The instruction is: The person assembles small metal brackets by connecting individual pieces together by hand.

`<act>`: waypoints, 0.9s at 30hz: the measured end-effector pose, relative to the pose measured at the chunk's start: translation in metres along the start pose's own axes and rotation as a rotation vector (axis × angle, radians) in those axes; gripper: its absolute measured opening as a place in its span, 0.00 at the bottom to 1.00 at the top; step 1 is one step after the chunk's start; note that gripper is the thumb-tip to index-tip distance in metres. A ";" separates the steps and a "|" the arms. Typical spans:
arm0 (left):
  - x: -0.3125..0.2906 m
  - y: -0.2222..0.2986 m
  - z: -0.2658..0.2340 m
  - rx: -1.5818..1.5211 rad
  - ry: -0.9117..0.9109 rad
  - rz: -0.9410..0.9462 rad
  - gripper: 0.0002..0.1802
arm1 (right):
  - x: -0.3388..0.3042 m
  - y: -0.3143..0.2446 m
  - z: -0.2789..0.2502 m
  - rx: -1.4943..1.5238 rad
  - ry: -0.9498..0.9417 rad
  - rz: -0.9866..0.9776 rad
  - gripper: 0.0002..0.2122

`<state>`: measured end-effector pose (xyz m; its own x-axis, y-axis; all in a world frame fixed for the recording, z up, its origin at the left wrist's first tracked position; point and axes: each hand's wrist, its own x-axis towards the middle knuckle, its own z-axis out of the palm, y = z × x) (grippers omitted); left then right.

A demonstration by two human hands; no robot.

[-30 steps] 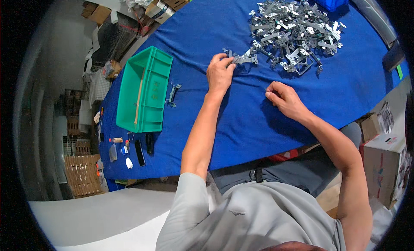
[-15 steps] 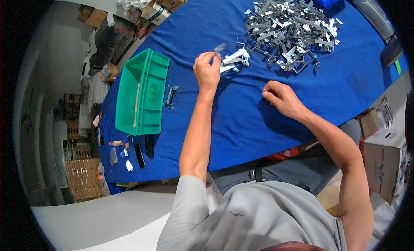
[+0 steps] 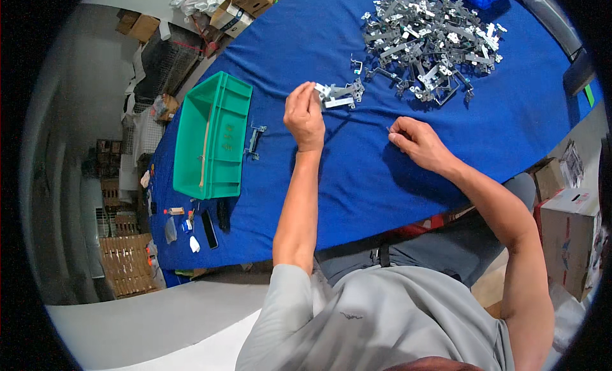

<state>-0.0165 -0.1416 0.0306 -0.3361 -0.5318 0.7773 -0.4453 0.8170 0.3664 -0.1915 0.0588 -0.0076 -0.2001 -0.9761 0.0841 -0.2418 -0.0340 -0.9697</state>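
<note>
- Right of the green plastic bin (image 3: 210,138), the left hand (image 3: 305,116) has lifted a silver metal bracket (image 3: 338,95) off the blue worktop (image 3: 357,173), grip pinching it.
- Right hand (image 3: 414,141), beyond, stays pinching a tiny part I cannot make out.

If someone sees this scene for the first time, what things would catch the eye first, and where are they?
The eye goes first to the big heap of shiny metal parts at the far end of the blue table cover. Next comes the bright green bin on the person's left, with a single metal part lying beside it. In the middle, the left hand holds up a small metal bracket, while the right hand pinches something too small to identify.
</note>
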 end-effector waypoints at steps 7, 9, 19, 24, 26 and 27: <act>0.007 -0.023 -0.003 0.012 0.091 -0.146 0.08 | 0.000 -0.008 -0.001 0.003 -0.017 0.040 0.10; 0.013 -0.029 -0.012 -0.173 0.116 -0.393 0.08 | 0.000 -0.017 -0.001 -0.003 -0.033 0.040 0.10; -0.055 0.064 -0.047 -0.810 -0.238 -0.966 0.14 | -0.007 -0.021 -0.006 0.163 -0.099 0.162 0.09; -0.114 0.089 -0.050 -0.776 -0.285 -0.952 0.14 | -0.012 -0.022 0.005 0.166 -0.148 0.094 0.10; -0.125 0.093 -0.049 -0.752 -0.297 -0.966 0.14 | -0.010 -0.023 0.005 0.123 -0.127 0.116 0.09; -0.123 0.096 -0.048 -0.710 -0.294 -0.910 0.14 | -0.010 -0.018 0.006 0.127 -0.132 0.071 0.09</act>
<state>0.0225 0.0130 -0.0054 -0.3534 -0.9350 -0.0286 -0.0907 0.0038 0.9959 -0.1794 0.0683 0.0080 -0.0840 -0.9964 -0.0081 -0.1084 0.0173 -0.9940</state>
